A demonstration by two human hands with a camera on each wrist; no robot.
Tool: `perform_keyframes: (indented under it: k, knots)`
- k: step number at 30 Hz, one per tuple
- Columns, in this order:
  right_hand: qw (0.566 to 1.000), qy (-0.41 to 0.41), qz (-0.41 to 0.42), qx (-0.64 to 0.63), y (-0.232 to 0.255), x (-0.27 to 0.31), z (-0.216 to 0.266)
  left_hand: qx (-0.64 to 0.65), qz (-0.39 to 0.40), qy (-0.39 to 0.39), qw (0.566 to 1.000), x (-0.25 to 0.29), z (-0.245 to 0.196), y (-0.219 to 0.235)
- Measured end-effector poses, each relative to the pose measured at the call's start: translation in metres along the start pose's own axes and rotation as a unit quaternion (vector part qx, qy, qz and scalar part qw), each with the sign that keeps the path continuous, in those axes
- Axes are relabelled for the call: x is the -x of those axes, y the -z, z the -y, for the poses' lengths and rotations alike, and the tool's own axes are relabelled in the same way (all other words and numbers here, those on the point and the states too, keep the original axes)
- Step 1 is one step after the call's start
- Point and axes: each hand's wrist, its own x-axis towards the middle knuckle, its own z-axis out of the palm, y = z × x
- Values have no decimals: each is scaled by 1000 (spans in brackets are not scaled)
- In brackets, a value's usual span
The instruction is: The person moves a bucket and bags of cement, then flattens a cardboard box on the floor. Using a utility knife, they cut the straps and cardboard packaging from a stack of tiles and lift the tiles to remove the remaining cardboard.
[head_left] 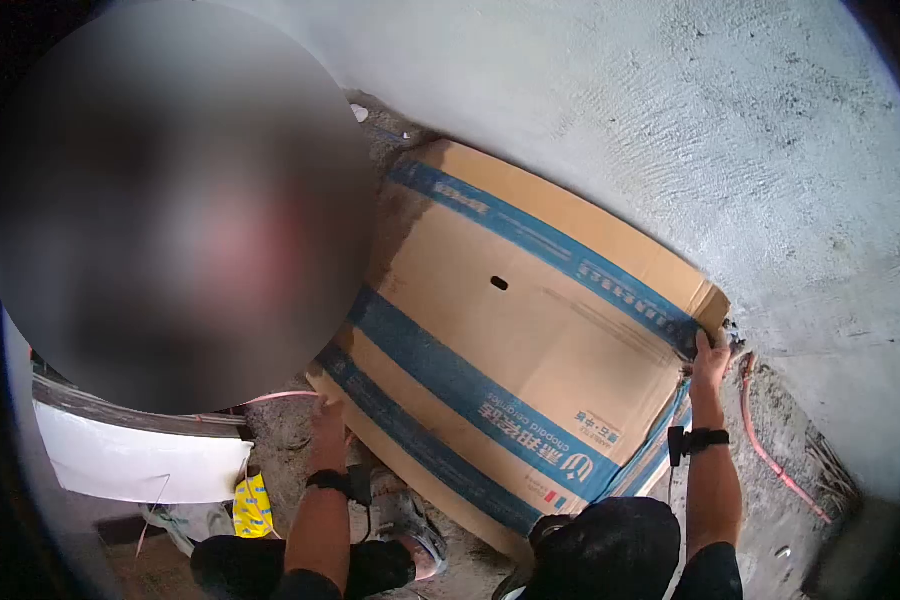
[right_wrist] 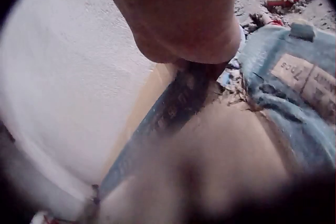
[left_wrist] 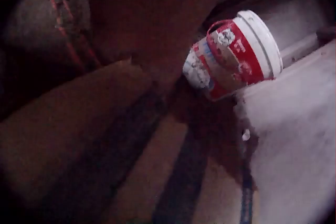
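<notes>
A large flattened cardboard box (head_left: pixel 530 320) with blue printed bands and a small oval hole lies slanted across the floor beside the wall. At its right corner the right hand (head_left: pixel 710 360) grips the edge, thumb on top. The left hand (head_left: pixel 328 415) is at the lower left edge of the cardboard, its fingers hard to make out. In the left wrist view the cardboard (left_wrist: pixel 105 129) is dark and shows blue bands. The right wrist view has the right hand (right_wrist: pixel 184 24) over the blue-banded cardboard edge (right_wrist: pixel 163 119), its fingertips hidden.
Plaster wall (head_left: pixel 750 150) rises behind. Pink hose (head_left: pixel 770 460) lies at right, a yellow packet (head_left: pixel 252 506) and a white panel (head_left: pixel 140 455) at left. A red-and-white bucket (left_wrist: pixel 241 56) and blue wrapping (right_wrist: pixel 294 98) show in the wrist views. A blurred circle covers the upper left.
</notes>
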Motion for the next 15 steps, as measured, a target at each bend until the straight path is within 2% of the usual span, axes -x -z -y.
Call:
perform_keyframes:
  k: [1, 2, 3, 4, 5, 7, 8, 10, 11, 13, 14, 15]
  knots:
    - [992, 38, -33, 117, 3, -7, -18, -33, -63, 51, 996, -9, 18, -7]
    - [992, 40, -35, 116, 2, -9, -17, -66, -113, 103, 986, -18, 38, -14]
    - [989, 5, -38, 144, -1, -11, -15, -97, -148, 152, 973, -25, 61, -18]
    - [984, -32, -41, 173, -3, -11, -16, -131, -161, 192, 959, -31, 82, -21]
    - [983, -36, -43, 174, -2, -12, -22, -165, -155, 227, 947, -34, 101, -23]
    - [955, -46, -21, 294, 6, -24, -48, -270, -133, 287, 910, -28, 99, -29]
    - [946, 15, -19, 322, 10, -27, -67, -121, -160, 331, 922, -40, 117, -26]
    - [956, 7, -13, 292, 6, -25, -47, 35, -180, 363, 914, -43, 103, -24]
    - [964, -8, -5, 264, 7, -20, -39, 96, -111, 333, 931, -24, 62, -14]
    - [964, -25, -6, 266, 8, -26, -45, 145, -27, 301, 942, -17, 45, -7]
    - [952, -4, -35, 305, 9, -26, -53, 89, 50, 226, 969, -19, 69, 12]
    - [936, 16, -65, 347, 14, -24, -58, 101, 40, 226, 968, -11, 54, 9]
